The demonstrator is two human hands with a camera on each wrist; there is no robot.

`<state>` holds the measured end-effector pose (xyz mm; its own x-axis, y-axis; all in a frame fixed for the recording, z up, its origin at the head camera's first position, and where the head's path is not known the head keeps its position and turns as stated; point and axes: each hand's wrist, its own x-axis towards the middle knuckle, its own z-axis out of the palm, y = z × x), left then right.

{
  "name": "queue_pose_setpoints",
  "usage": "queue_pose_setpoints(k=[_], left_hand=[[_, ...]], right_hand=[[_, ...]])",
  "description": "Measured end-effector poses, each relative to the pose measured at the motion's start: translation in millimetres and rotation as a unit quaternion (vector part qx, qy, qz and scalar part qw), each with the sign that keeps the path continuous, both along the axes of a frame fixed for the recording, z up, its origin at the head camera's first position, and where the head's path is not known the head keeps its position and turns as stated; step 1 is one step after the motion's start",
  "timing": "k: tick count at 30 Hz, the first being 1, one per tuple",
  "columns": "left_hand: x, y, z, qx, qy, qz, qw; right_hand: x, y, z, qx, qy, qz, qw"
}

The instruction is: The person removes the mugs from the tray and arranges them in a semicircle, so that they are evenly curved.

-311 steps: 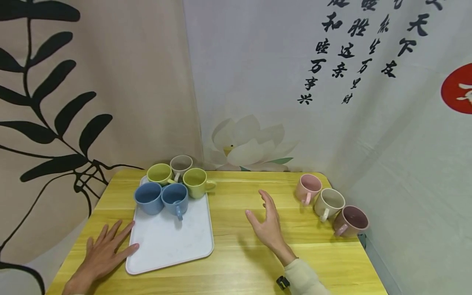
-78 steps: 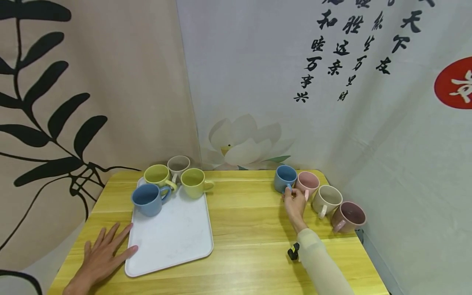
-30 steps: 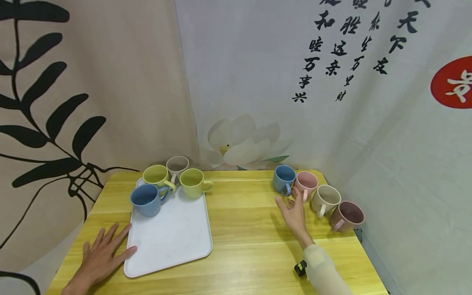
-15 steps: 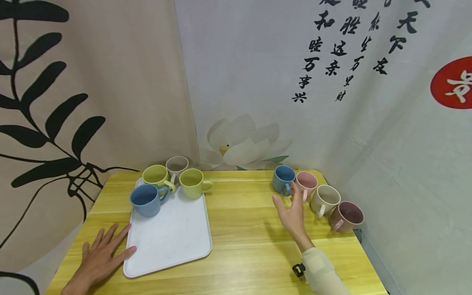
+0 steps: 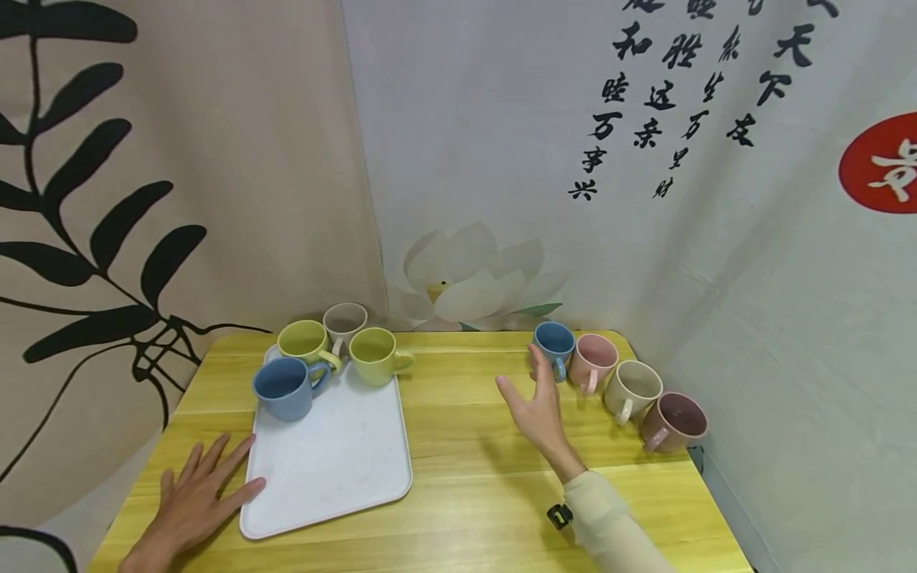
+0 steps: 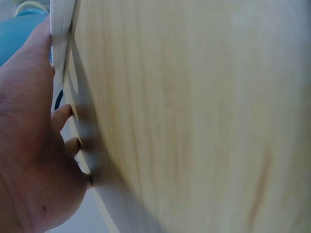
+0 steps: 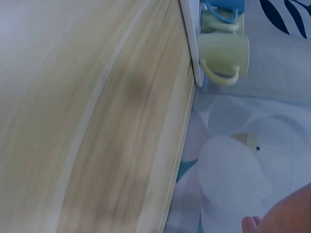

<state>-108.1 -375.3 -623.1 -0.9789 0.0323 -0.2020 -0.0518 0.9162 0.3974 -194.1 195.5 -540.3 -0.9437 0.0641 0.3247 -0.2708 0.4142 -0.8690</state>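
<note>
My left hand [image 5: 197,497] lies with spread fingers at the left edge of a white tray [image 5: 337,469], thumb and fingertips right at its rim. Four mugs crowd the tray's far end: a blue mug [image 5: 288,390], a green mug [image 5: 304,341], a grey mug [image 5: 345,320] and another green mug [image 5: 376,356]. Above the table my right hand [image 5: 540,418] holds nothing, its thumb and fingers apart. Its fingertips overlap a second blue mug [image 5: 553,338] in the head view. Beside that mug stand a pink mug [image 5: 593,360], a cream mug [image 5: 634,388] and a mauve mug [image 5: 677,420].
The wooden table [image 5: 466,493] reaches back to a printed cloth wall [image 5: 487,143] with a lotus and dark lettering. A second cloth hangs close along the right side. A small black device [image 5: 559,516] is at the right sleeve's cuff.
The second blue mug has gone from the tray to the back right, beside the pink mug. My right hand has let go of its handle and moved left. My left hand stays put.
</note>
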Motion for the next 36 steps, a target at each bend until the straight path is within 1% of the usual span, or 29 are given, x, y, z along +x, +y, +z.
queue_pose_setpoints(k=[6, 12, 16, 23, 30, 36], left_hand=[[1.2, 0.5, 0.7, -0.003, -0.003, 0.002, 1.0], [1.6, 1.9, 3.4, 0.004, 0.007, 0.002, 1.0], [0.9, 2.4, 4.1, 0.001, 0.003, 0.004, 1.0], [0.0, 1.7, 2.8, 0.004, -0.004, 0.006, 1.0], [-0.4, 2.6, 3.5, 0.002, 0.002, 0.006, 1.0], [0.5, 2.1, 2.1, 0.001, -0.005, 0.01, 0.9999]], right_hand=[[-5.8, -27, 0.9, 0.0, -0.009, 0.033, 0.9994], [-14.0, -52, 1.1, 0.001, -0.013, 0.072, 0.9973], [-20.1, -64, -3.0, 0.002, -0.025, 0.097, 0.995], [-25.5, -82, -10.4, 0.003, -0.082, 0.134, 0.9876], [-31.1, -100, -13.6, 0.013, -0.098, 0.167, 0.981], [-34.5, -116, -14.8, 0.01, -0.113, 0.19, 0.9752]])
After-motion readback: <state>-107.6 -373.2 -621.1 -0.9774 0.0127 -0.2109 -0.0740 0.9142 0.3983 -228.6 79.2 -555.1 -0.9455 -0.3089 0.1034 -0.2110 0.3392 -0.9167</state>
